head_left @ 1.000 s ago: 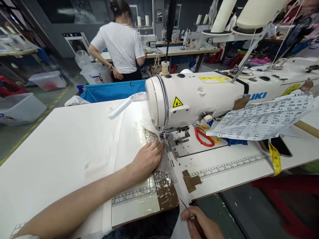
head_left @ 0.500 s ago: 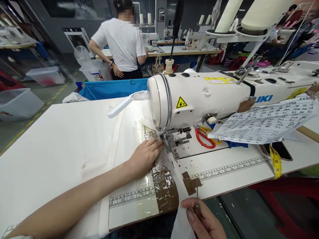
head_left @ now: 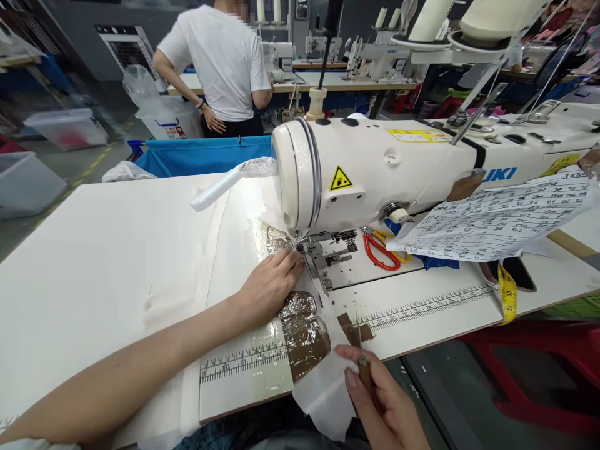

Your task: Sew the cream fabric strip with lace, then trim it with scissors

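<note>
Left hand [head_left: 269, 284]: flat, palm down, pressing the white fabric [head_left: 323, 387] to the table, fingertips just at 9 o'clock of the presser foot [head_left: 313, 251].
Right hand [head_left: 384, 406]: closed around a wooden-handled awl [head_left: 360, 356], metal tip pointing to 12 o'clock over the brown tape patch [head_left: 354, 328].
Fabric: runs from the foot toward 6 o'clock, hanging off the table edge.
Sewing machine [head_left: 398, 169]: white, at 12 to 2 o'clock of both hands.
Scissors [head_left: 382, 249]: red-handled, at 3 o'clock of the foot.
Person in white shirt [head_left: 220, 62]: far behind, back turned.
</note>
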`<state>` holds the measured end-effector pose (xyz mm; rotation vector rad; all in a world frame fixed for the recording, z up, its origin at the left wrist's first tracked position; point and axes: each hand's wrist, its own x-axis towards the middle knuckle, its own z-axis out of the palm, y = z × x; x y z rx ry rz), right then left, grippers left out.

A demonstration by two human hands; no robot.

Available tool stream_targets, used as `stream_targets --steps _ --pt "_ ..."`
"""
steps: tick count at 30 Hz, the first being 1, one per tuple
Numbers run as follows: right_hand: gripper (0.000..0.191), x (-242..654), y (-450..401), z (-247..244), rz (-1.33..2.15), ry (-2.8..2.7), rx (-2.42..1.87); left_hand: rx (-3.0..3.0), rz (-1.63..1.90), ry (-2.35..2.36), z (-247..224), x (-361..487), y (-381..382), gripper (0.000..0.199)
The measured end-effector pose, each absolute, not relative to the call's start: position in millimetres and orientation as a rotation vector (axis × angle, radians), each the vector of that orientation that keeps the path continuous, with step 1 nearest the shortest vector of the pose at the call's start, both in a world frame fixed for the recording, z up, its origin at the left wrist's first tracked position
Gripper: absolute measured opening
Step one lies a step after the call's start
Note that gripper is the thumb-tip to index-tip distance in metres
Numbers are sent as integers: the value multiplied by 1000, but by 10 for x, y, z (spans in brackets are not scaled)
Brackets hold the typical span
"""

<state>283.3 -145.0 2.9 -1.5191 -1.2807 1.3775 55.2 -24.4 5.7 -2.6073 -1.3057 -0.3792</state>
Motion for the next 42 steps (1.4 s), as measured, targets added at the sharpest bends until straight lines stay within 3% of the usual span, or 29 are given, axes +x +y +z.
stream_targets --steps 7,25,35,42 --pt "47 2875 -1235 37 1356 -1570 -1450 -2640 -509 -1304 59 500 -170 39" --pt "37 2678 -951 130 1152 -1683 -1402 -2742 -796 -1204 40 425 -119 31" --pt "37 2584 -728 65 998 -1864 -1301 -2663 -647 -1274 -9 403 -79 32" --pt "34 2553 -656 115 974 -1901 -1282 -2746 -794 -1170 39 424 -130 29"
